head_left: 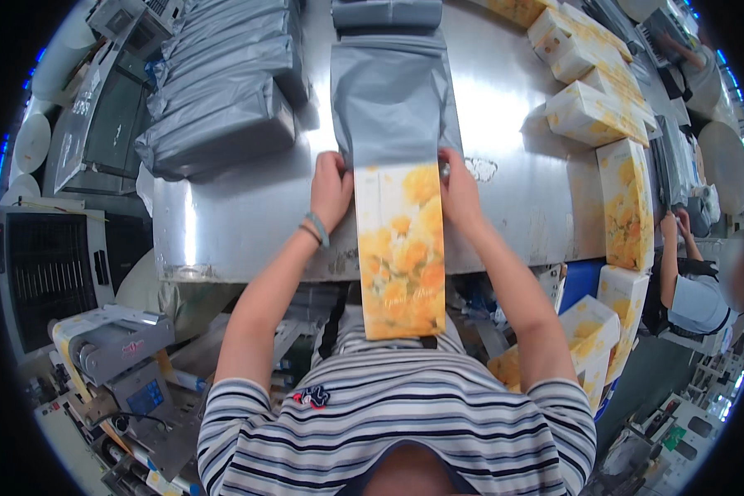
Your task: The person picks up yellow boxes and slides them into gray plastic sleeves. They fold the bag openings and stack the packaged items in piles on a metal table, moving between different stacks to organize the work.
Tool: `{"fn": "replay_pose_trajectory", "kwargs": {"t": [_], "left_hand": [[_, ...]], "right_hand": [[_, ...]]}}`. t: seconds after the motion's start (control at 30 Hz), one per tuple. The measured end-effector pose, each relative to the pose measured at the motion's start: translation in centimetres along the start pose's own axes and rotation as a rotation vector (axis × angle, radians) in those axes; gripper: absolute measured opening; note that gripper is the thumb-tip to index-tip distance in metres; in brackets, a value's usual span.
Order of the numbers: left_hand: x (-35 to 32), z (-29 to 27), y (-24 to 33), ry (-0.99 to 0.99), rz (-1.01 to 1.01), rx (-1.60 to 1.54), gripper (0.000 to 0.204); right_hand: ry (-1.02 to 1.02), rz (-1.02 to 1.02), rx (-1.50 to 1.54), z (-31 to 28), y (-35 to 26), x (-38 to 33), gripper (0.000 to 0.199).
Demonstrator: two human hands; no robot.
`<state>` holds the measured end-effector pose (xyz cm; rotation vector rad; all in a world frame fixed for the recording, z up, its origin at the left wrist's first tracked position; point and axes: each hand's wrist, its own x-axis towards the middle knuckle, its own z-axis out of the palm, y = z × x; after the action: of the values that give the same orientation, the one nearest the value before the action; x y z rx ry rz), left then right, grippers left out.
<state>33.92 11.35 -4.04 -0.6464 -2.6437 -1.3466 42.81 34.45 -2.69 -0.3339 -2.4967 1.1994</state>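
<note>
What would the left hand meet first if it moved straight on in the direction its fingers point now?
The left hand points away from the person, along the grey mailer bag's left edge. It would probably slide over bare steel table, then meet the stack of grey bags; depth is unclear.

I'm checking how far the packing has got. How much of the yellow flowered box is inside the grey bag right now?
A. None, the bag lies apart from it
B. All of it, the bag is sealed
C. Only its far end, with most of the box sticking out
C: the grey bag covers only the far end of the flowered box, while the left hand and right hand grip the bag's mouth at either side.
</note>
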Motion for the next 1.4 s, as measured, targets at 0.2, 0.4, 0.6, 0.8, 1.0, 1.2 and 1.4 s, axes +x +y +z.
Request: {"fn": "replay_pose_trajectory", "kwargs": {"t": [0.2, 0.4, 0.6, 0.8, 1.0, 1.2, 1.4], "left_hand": [[-3.4, -4.0, 2.4, -0.848, 0.124, 0.476, 0.014], [-1.3, -4.4, 3.2, -0.926, 0.401, 0.379, 0.012], [0.4, -3.1, -1.5, -0.459, -0.167, 0.033, 0.027], [1.5, -3.5, 0.0, -0.6, -0.089, 0.121, 0.02], [-2.0, -3.7, 8.7, 0.02, 0.538, 0.157, 0.022], [-8.3, 8.8, 19.6, -1.032, 0.254, -0.529, 0.044], [-8.8, 22.3, 25.4, -1.333, 0.855, 0.27, 0.026]], "right_hand": [[-0.613, 0.076, -0.315, -5.3, -1.0, -4.8, 0.014], [-0.411, 0.149, -0.334, -7.3, -1.8, -5.5, 0.027], [0.234, 0.183, -0.879, -15.0, -6.9, -19.6, 0.081], [0.188, 0.566, -0.687, -13.4, 0.6, -24.6, 0.09], [0.108, 0.593, -0.812, -15.2, 3.5, -25.3, 0.087], [0.12, 0.644, -0.653, -16.1, 3.8, -25.2, 0.083], [0.327, 0.542, -0.662, -14.8, 3.2, -26.5, 0.071]]}}
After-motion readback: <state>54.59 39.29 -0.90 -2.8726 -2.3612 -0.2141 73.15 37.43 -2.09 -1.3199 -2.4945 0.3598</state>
